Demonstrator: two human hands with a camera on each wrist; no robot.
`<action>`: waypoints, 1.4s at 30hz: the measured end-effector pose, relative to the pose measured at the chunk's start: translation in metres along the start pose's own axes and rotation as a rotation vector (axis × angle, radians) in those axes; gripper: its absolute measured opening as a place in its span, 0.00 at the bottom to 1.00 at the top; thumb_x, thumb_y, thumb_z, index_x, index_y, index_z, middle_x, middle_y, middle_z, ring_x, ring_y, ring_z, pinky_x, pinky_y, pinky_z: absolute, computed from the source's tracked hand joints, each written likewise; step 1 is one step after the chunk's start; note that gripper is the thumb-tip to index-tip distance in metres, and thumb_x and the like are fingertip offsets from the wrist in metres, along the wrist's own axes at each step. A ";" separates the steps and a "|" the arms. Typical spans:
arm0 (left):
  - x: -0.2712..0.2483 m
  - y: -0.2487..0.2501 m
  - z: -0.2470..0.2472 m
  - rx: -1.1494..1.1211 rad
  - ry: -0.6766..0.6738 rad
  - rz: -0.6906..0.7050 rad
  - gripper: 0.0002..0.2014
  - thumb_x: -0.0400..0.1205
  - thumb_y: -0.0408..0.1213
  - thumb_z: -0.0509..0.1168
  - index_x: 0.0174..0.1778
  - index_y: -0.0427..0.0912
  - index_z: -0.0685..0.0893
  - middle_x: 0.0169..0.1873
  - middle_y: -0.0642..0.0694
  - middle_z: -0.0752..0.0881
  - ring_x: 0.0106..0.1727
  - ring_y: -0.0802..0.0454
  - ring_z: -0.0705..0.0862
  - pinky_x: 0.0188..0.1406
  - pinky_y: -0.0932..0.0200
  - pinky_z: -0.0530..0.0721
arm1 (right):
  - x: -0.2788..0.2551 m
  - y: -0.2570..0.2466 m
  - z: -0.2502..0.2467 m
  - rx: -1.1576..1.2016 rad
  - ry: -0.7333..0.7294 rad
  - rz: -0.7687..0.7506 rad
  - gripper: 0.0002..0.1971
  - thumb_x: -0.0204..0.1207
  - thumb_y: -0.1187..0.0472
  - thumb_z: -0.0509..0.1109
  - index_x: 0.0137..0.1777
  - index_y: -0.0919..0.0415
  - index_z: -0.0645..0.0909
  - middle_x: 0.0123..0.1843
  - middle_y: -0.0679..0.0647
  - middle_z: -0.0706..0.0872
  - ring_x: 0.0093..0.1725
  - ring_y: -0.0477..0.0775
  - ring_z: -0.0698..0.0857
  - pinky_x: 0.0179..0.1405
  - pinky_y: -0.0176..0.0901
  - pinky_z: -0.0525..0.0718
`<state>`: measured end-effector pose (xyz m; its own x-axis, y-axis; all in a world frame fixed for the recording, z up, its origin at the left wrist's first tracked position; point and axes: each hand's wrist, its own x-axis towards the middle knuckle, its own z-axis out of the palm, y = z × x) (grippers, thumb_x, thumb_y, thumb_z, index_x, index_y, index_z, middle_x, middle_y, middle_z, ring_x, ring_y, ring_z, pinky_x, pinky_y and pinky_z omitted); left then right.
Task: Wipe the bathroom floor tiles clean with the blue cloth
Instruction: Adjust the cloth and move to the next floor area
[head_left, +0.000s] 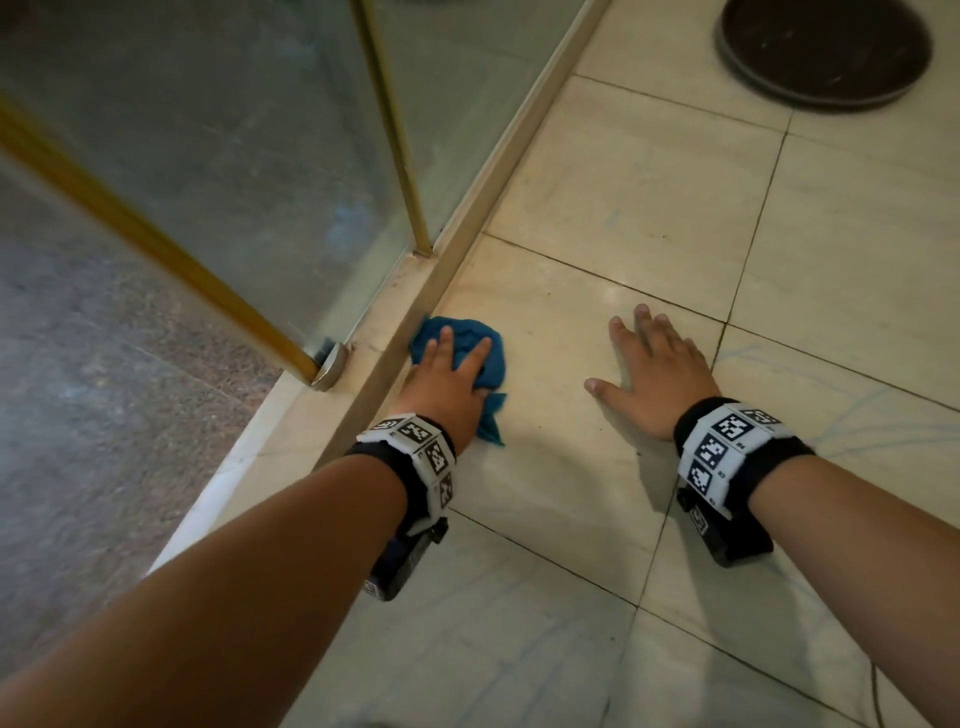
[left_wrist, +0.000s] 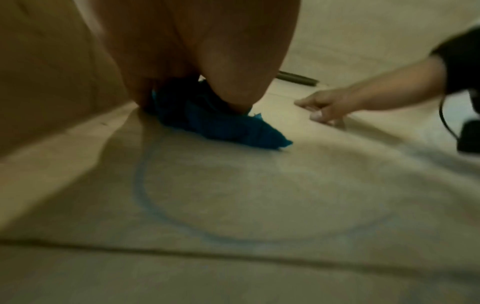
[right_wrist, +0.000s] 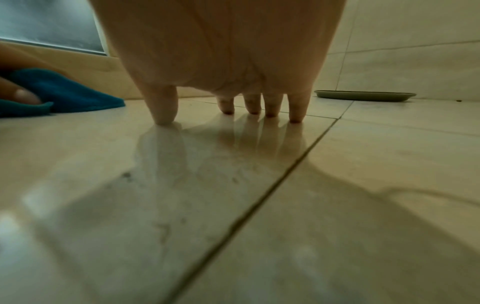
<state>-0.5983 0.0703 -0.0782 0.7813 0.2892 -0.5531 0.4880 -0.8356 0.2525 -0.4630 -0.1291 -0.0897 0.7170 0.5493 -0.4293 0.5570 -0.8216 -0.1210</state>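
Blue crumpled cloth (head_left: 460, 358) sits pinned under the flat-fingered left hand (head_left: 447, 384) by the kerb; right hand (head_left: 649, 369) splays on cream floor tiles (head_left: 623, 208); wristband codes unreadable.

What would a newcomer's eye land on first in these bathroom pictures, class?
First, the crumpled blue cloth pressed under the left hand, tight against the pale stone kerb of the glass shower screen. Next, the right hand spread flat on the glossy beige floor tiles. A dark round tray lies far right.
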 end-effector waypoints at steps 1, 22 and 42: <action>-0.002 -0.005 -0.003 0.000 -0.014 -0.023 0.30 0.90 0.45 0.50 0.85 0.58 0.41 0.84 0.41 0.34 0.85 0.41 0.39 0.84 0.47 0.48 | 0.000 0.000 0.000 -0.001 -0.004 -0.001 0.41 0.77 0.33 0.52 0.83 0.50 0.40 0.85 0.55 0.37 0.83 0.58 0.42 0.81 0.59 0.47; -0.037 0.009 0.025 0.315 -0.138 0.272 0.29 0.88 0.55 0.43 0.84 0.59 0.40 0.84 0.38 0.35 0.84 0.39 0.37 0.84 0.44 0.48 | -0.024 -0.015 0.004 -0.003 -0.127 -0.060 0.48 0.72 0.31 0.60 0.82 0.46 0.35 0.83 0.53 0.30 0.83 0.58 0.37 0.81 0.59 0.45; -0.052 -0.016 0.019 0.189 -0.136 0.087 0.49 0.80 0.22 0.65 0.84 0.56 0.38 0.83 0.39 0.33 0.84 0.38 0.39 0.83 0.45 0.55 | -0.023 -0.015 0.003 -0.029 -0.125 -0.058 0.48 0.72 0.29 0.58 0.82 0.46 0.35 0.84 0.53 0.31 0.83 0.58 0.38 0.81 0.58 0.46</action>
<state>-0.6542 0.0601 -0.0690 0.7515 0.1579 -0.6405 0.3298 -0.9308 0.1575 -0.4892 -0.1304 -0.0810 0.6263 0.5709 -0.5308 0.6090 -0.7834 -0.1240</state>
